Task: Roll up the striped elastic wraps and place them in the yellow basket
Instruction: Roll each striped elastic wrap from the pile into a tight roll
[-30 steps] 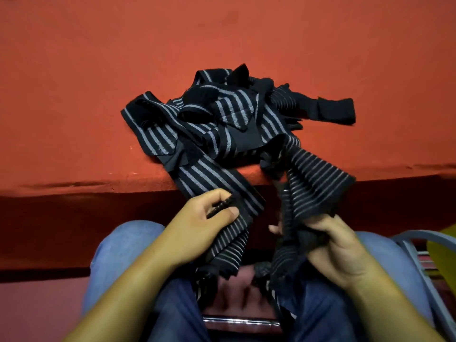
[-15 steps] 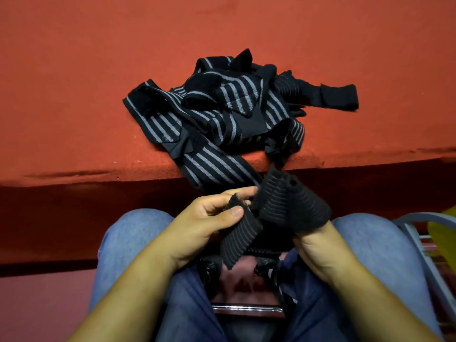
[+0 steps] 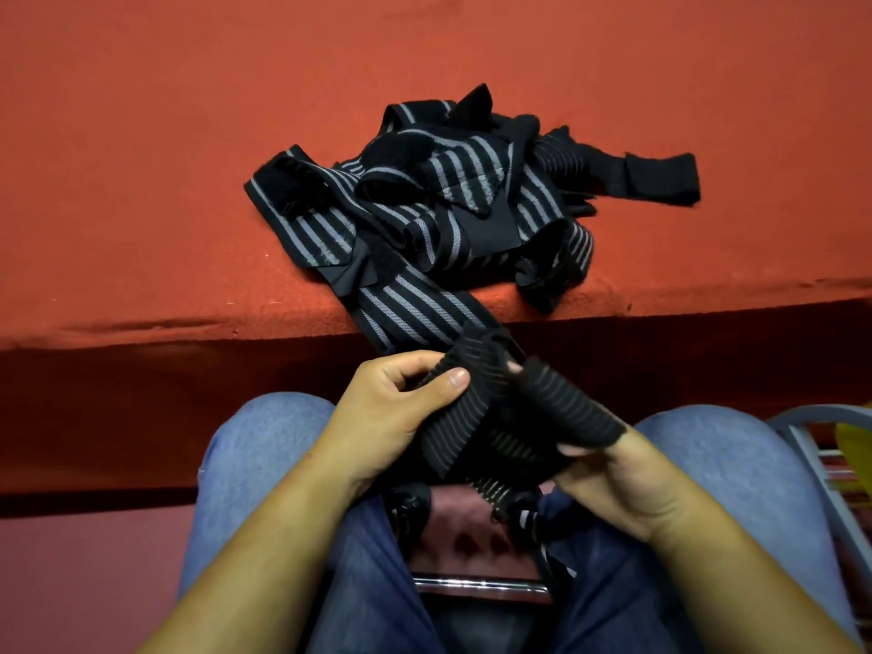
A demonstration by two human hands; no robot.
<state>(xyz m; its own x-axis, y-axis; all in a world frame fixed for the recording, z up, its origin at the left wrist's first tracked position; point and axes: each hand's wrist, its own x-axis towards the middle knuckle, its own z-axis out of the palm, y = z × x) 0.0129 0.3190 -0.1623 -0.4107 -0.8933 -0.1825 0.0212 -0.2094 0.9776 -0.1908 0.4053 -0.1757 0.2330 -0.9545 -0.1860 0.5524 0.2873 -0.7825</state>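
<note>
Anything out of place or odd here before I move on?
Only the untidy part: the striped wraps lie in a tangled heap at the edge of the red table, one strip hanging over it toward the left hand and right hand, which grip a dark wrap. No damage shows.

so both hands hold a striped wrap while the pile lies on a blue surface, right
Not blue: the head view shows the pile on a red surface. The left hand and right hand do hold a striped wrap.
</note>
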